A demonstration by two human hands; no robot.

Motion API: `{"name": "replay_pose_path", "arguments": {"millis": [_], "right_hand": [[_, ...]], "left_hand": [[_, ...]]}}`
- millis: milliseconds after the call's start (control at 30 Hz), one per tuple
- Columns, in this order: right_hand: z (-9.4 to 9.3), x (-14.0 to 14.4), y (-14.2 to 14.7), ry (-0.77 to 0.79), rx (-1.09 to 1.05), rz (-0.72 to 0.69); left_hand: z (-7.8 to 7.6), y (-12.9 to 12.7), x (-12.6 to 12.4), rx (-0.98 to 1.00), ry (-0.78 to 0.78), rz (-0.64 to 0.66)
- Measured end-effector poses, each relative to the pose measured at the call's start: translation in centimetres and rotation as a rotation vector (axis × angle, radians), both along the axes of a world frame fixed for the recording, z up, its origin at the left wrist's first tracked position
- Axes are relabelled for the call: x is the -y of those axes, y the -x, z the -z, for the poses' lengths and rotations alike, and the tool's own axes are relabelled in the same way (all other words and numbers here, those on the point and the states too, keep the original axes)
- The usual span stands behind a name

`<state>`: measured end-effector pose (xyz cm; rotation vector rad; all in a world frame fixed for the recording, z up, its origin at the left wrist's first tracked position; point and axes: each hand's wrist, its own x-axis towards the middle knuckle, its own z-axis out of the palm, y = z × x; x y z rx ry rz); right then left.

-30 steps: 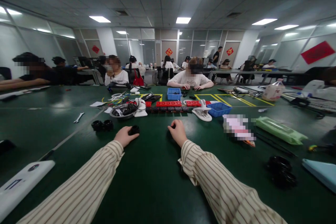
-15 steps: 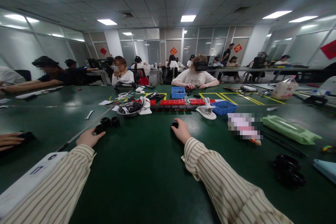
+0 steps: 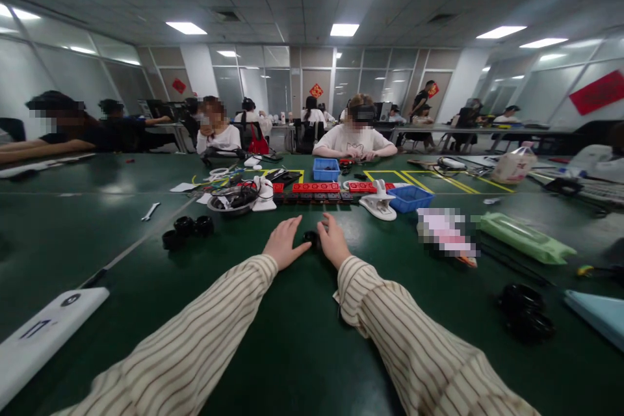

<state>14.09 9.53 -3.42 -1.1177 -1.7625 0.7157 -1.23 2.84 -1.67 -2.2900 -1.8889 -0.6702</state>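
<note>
A small black round part [image 3: 310, 238] sits on the green table between my hands, partly covered by fingers. My right hand [image 3: 335, 242] is curled against its right side and seems to grip it. From the left, my left hand [image 3: 284, 244] reaches in with fingers spread and the thumb tip at the part's near edge; nothing shows in its palm. Similar black round parts [image 3: 184, 226] stand in a cluster to the left of my left hand. More black ring-shaped parts [image 3: 524, 312] lie at the right of the table.
Beyond my hands are a row of red-and-black blocks [image 3: 316, 188], a white clamp [image 3: 379, 203], blue bins [image 3: 412, 197] and a bowl of cables [image 3: 233, 201]. A wrench [image 3: 151, 211] and white device [image 3: 53, 338] lie left; a green packet [image 3: 526, 237] lies right. A person sits opposite.
My left hand has left the cluster of black parts and moved right, to the part by my right hand. The right hand has stayed near its place. The view has shifted slightly.
</note>
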Motion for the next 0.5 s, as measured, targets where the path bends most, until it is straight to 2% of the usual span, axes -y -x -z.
{"name": "replay_pose_path", "arguments": {"millis": [100, 200, 267, 367, 467, 500], "right_hand": [[0.2, -0.2, -0.3, -0.006, -0.019, 0.039], [0.3, -0.6, -0.6, 0.004, -0.026, 0.077], [0.3, -0.9, -0.7, 0.007, -0.025, 0.09], [0.2, -1.1, -0.5, -0.002, -0.009, 0.087], [0.2, -1.1, -0.4, -0.028, 0.016, 0.069], [0.1, -1.1, -0.4, -0.036, 0.023, 0.062]], "left_hand": [[-0.3, -2.0, -1.7, -0.069, 0.144, 0.101], [-0.3, -0.1, -1.5, -0.115, 0.169, 0.035], [-0.1, 3.1, -0.5, -0.137, 0.187, -0.075], [0.1, 9.5, 2.0, -0.16, 0.137, -0.209], [-0.6, 15.8, 5.1, -0.182, 0.001, -0.253], [-1.1, 17.6, 6.1, -0.172, -0.073, -0.306]]}}
